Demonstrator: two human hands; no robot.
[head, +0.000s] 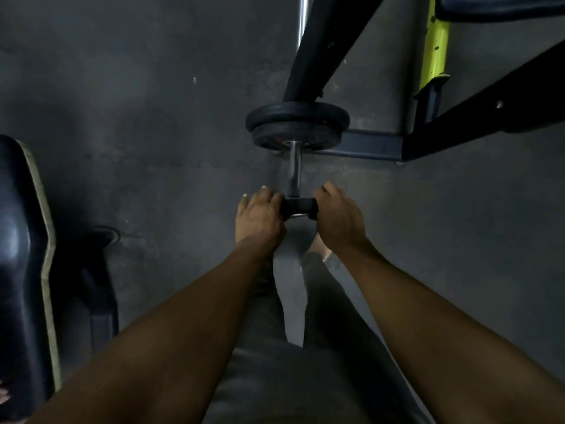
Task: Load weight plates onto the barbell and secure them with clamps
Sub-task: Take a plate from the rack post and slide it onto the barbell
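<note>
The chrome barbell sleeve (295, 169) points toward me in the middle of the view. Two black weight plates (296, 122) sit on it at its far end, stacked against each other. A black clamp (299, 206) is around the near tip of the sleeve. My left hand (260, 217) grips the clamp's left side and my right hand (337, 218) grips its right side. A stretch of bare sleeve lies between the clamp and the plates. The rest of the bar (303, 16) runs up and away behind the rack.
A black rack frame (330, 44) with a yellow-green post (434, 47) stands behind and right of the plates; its base bar (373, 145) lies on the floor. A black padded bench (21, 270) is at the left. My legs and feet are below the sleeve on the grey floor.
</note>
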